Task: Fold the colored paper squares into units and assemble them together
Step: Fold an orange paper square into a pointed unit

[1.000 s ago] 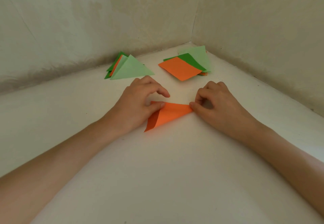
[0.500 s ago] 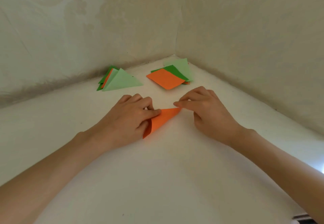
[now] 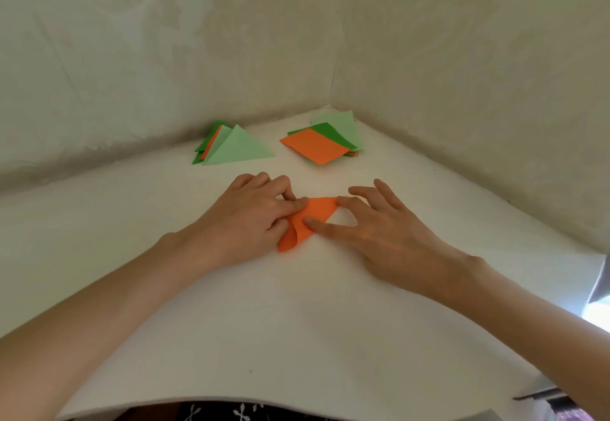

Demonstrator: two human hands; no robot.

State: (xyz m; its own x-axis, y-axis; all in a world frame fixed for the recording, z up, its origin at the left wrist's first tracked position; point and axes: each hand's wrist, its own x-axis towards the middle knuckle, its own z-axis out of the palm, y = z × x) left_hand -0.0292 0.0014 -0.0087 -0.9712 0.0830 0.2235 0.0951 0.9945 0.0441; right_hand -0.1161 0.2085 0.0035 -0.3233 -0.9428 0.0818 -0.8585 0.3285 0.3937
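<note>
A person's left hand [image 3: 251, 222] and right hand [image 3: 383, 236] work a partly folded orange paper [image 3: 317, 211] at the middle of a white surface [image 3: 297, 321] set in a wall corner. The left grip is curled, pinching the paper's left edge; the right lies spread, thumb and forefinger straight and pressing the sheet flat. Behind, near the wall, sit a pile of folded triangles [image 3: 239, 151] and, apart to its right, a stack of flat squares [image 3: 313, 148].
</note>
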